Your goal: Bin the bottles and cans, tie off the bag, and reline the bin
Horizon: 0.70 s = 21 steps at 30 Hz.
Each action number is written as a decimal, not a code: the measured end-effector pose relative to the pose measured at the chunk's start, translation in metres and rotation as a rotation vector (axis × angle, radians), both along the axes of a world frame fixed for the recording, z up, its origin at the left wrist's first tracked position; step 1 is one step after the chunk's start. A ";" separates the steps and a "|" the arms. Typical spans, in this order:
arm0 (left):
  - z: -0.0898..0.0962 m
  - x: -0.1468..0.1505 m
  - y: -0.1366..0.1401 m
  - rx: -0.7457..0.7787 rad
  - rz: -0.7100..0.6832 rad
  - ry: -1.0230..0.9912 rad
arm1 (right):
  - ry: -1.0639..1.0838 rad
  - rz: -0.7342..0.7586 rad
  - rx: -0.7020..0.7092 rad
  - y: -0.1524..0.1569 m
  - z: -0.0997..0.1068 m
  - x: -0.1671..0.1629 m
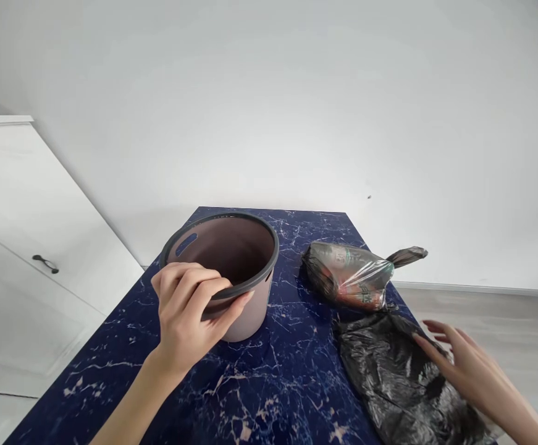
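Note:
A brownish-mauve trash can [250,315] with a dark rim and cut-out handles stands upright on the blue marbled table [250,395]. My left hand [188,306] grips its near rim, fingers over the edge and thumb along the outside. Flat on the table's right side lies a black plastic bag [389,377]. Over that bag's right edge is my right hand [463,355], slightly blurred, its fingers apart; I cannot tell whether it touches the plastic. Just behind sits a knotted see-through dark bag [349,278] with reddish and greenish contents.
A white cabinet [41,296] with a dark handle stands left of the table. Behind the table rises a plain white wall [269,111]. Pale flooring [504,321] shows to the right, past the table's edge.

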<state>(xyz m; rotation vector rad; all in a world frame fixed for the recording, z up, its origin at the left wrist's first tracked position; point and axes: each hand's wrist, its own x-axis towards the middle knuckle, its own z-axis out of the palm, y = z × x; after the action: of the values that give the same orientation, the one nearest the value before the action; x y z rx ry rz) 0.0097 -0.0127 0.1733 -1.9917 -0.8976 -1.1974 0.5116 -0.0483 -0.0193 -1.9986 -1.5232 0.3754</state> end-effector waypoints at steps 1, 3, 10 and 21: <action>0.000 0.000 0.000 -0.003 -0.004 -0.002 | -0.021 -0.004 -0.026 -0.012 -0.005 -0.002; 0.001 0.001 0.000 -0.018 -0.010 -0.012 | -0.030 -0.033 -0.083 -0.032 -0.013 -0.008; 0.004 0.002 -0.002 -0.092 -0.027 -0.042 | 0.079 -0.067 -0.257 -0.067 0.004 -0.043; -0.022 0.028 -0.059 -0.213 -0.231 -0.150 | 0.277 0.111 0.079 -0.086 0.059 -0.133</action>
<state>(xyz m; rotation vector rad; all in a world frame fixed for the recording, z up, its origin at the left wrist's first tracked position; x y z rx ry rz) 0.0382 -0.0716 0.1514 -2.2476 -0.9207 -1.4474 0.3785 -0.1348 0.0400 -1.7249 -1.4514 0.6012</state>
